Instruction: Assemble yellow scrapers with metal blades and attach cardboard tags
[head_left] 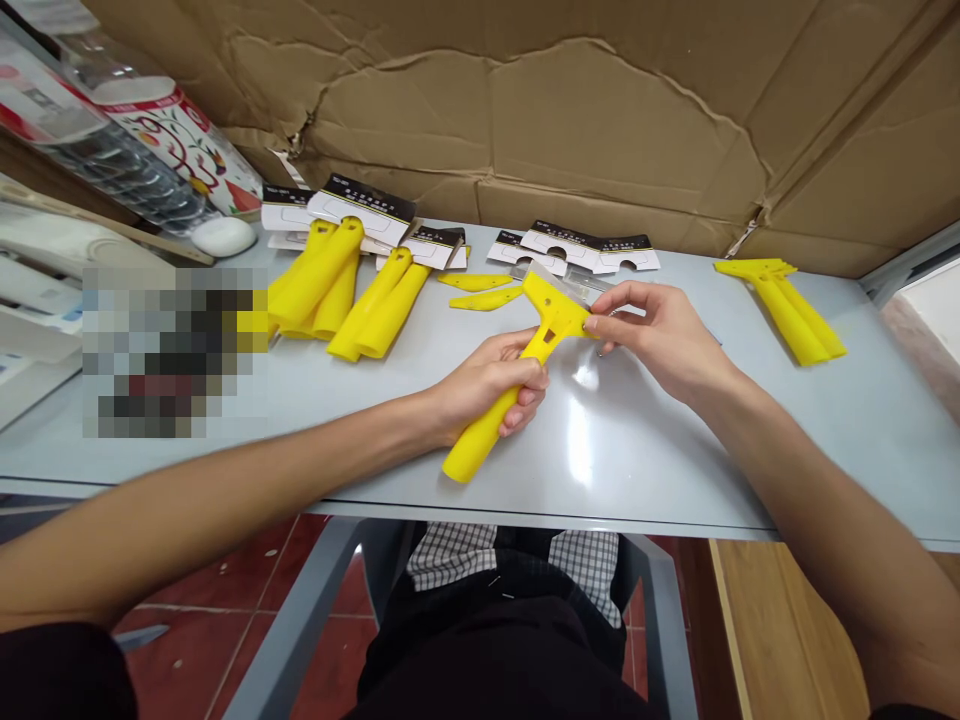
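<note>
One yellow plastic scraper (556, 308) tilts over the grey table (637, 480); the left hand (499, 385) wraps its handle (476, 440); the right hand (652, 325) is drawn narrow at its blade-end corner, gripping what I can't tell; two yellow strips (484, 299) lie just beyond; yellow handles (337, 285) lie farther left, cardboard (405, 120) behind.

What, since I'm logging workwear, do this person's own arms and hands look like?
The left hand and right hand wear no gloves. The left forearm and right forearm are bare, with no watch or bracelet in view. A dark, plain left sleeve shows at the picture's bottom left.
</note>
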